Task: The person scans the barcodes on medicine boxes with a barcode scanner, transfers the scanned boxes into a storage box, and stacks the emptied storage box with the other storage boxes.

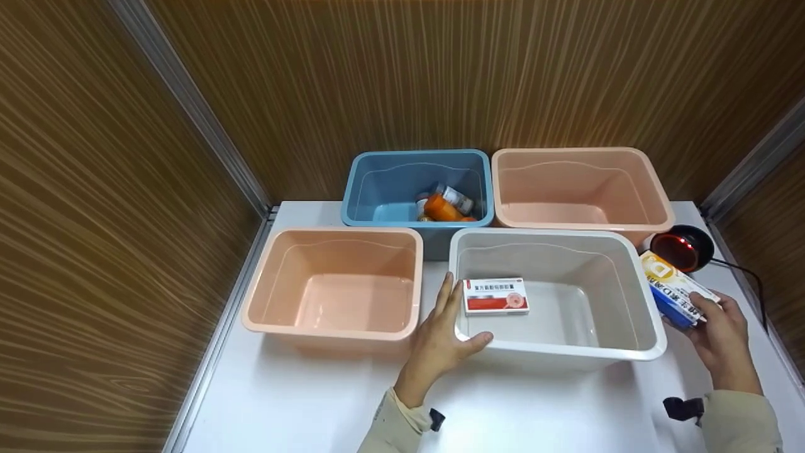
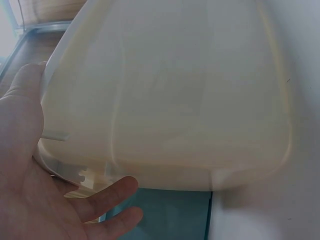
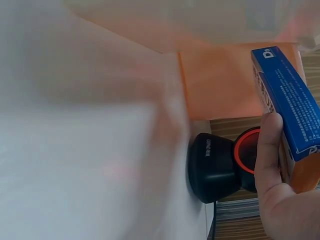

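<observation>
In the head view my right hand [image 1: 723, 336] holds a yellow, white and blue medicine box [image 1: 679, 289] marked with a large D. The right wrist view shows the blue side of this box [image 3: 290, 100], my thumb pressed along its edge. A black barcode scanner [image 1: 682, 248], glowing red, stands just beyond the box. My left hand [image 1: 437, 343] rests at the front left corner of the off-white bin [image 1: 560, 351], fingers spread and thumb over the rim. A white and red medicine box [image 1: 496, 296] lies inside that bin, near those fingers.
A peach bin [image 1: 333, 336] stands left of the off-white one. Behind are a blue bin [image 1: 418, 223] holding several pill bottles [image 1: 443, 207] and another peach bin [image 1: 582, 224]. Wood-patterned walls [image 1: 402, 75] enclose the table, and the scanner's cable [image 1: 758, 283] runs along the right side.
</observation>
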A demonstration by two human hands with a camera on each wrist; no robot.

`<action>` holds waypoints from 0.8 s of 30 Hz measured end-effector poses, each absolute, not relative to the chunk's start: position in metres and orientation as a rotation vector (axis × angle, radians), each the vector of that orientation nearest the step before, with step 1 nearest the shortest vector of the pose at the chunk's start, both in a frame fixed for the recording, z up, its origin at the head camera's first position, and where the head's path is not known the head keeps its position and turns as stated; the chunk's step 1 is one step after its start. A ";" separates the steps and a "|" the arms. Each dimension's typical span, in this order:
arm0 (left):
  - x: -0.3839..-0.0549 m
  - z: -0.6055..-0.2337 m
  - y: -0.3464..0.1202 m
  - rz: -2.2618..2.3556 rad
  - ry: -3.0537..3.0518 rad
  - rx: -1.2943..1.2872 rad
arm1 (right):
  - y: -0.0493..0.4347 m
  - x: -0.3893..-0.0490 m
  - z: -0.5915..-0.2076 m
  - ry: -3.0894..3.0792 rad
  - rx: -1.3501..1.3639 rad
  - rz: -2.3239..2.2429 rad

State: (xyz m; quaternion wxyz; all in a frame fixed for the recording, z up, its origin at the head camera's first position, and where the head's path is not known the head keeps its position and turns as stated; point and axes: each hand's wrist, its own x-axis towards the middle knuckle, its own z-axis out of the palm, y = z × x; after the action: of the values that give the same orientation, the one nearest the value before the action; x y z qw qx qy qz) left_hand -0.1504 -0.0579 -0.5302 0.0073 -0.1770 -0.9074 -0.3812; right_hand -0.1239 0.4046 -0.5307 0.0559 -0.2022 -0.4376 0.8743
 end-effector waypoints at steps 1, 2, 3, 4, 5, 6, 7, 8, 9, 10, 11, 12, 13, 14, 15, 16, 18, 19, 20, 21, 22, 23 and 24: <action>-0.151 -0.530 -0.058 -1.188 -2.835 -0.553 | 0.404 -0.124 -0.528 -1.305 -0.586 2.661; -0.151 -0.530 -0.058 -1.188 -2.832 -0.553 | 0.404 -0.125 -0.526 -1.289 -0.563 2.666; -0.151 -0.531 -0.059 -1.189 -2.828 -0.553 | 0.403 -0.125 -0.524 -1.286 -0.548 2.663; -0.151 -0.531 -0.059 -1.190 -2.820 -0.556 | 0.403 -0.125 -0.522 -1.286 -0.536 2.656; -0.151 -0.531 -0.059 -1.195 -2.815 -0.556 | 0.402 -0.126 -0.520 -1.289 -0.527 2.649; -0.151 -0.531 -0.058 -1.205 -2.810 -0.557 | 0.401 -0.126 -0.519 -1.300 -0.526 2.638; -0.151 -0.530 -0.058 -1.209 -2.809 -0.555 | 0.401 -0.126 -0.518 -1.306 -0.526 2.631; -0.152 -0.530 -0.058 -1.213 -2.808 -0.555 | 0.401 -0.126 -0.518 -1.311 -0.531 2.624; -0.152 -0.530 -0.058 -1.216 -2.805 -0.558 | 0.401 -0.126 -0.518 -1.312 -0.539 2.616; -0.152 -0.530 -0.058 -1.221 -2.805 -0.562 | 0.400 -0.125 -0.517 -1.313 -0.555 2.607; -0.152 -0.530 -0.057 -1.222 -2.810 -0.562 | 0.400 -0.125 -0.517 -1.312 -0.576 2.595; -0.152 -0.529 -0.057 -1.219 -2.812 -0.562 | 0.400 -0.125 -0.516 -1.315 -0.604 2.574; -0.152 -0.529 -0.057 -1.215 -2.816 -0.562 | 0.400 -0.125 -0.515 -1.315 -0.631 2.547; -0.151 -0.529 -0.057 -1.220 -2.811 -0.570 | 0.400 -0.125 -0.513 -1.293 -0.647 2.526; -0.151 -0.529 -0.057 -1.227 -2.805 -0.578 | 0.400 -0.125 -0.511 -1.275 -0.663 2.499; -0.151 -0.530 -0.057 -1.231 -2.802 -0.582 | 0.400 -0.125 -0.508 -1.253 -0.668 2.473; -0.151 -0.530 -0.057 -1.238 -2.790 -0.590 | 0.400 -0.126 -0.501 -1.216 -0.651 2.419; -0.151 -0.530 -0.057 -1.245 -2.786 -0.594 | 0.400 -0.127 -0.496 -1.195 -0.633 2.397; -0.150 -0.530 -0.057 -1.247 -2.781 -0.597 | 0.400 -0.128 -0.491 -1.193 -0.619 2.370; -0.150 -0.531 -0.057 -1.246 -2.782 -0.594 | 0.398 -0.129 -0.486 -1.220 -0.618 2.334; -0.150 -0.531 -0.057 -1.241 -2.786 -0.590 | 0.397 -0.131 -0.480 -1.247 -0.612 2.302; -0.150 -0.531 -0.057 -1.240 -2.787 -0.588 | 0.395 -0.133 -0.475 -1.279 -0.609 2.266; -0.150 -0.531 -0.057 -1.236 -2.786 -0.588 | 0.393 -0.136 -0.469 -1.318 -0.607 2.230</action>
State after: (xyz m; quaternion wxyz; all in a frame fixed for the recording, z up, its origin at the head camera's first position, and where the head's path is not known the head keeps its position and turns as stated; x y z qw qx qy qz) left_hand -0.1503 -0.0572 -0.5309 0.0185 -0.1895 -0.8974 -0.3981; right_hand -0.1356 0.3934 -0.4693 0.2383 -0.2214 -0.4812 0.8140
